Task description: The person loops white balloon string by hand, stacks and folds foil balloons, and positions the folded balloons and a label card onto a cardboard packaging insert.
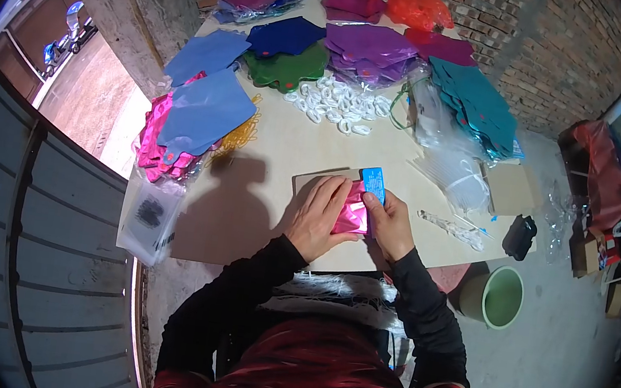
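My left hand (316,214) lies over a shiny pink folded sheet (352,216), its fingers together on top and its thumb along the near edge. My right hand (393,227) grips the right side of the same pink sheet, with the thumb on top. A blue printed card (374,183) stands out from under the right thumb, against the sheet's right edge. Beneath both hands is a flat piece with a raised edge (304,185), mostly hidden, on the pale tabletop (270,142). The undersides of the sheet and card are out of sight.
White string loops (341,103) lie mid-table. Around them are stacks of purple (371,46), teal (476,106) and blue sheets (208,112). At right are clear thin sticks (448,176), a cardboard box (512,189) and a black bundle (520,237). A green bucket (503,297) stands on the floor.
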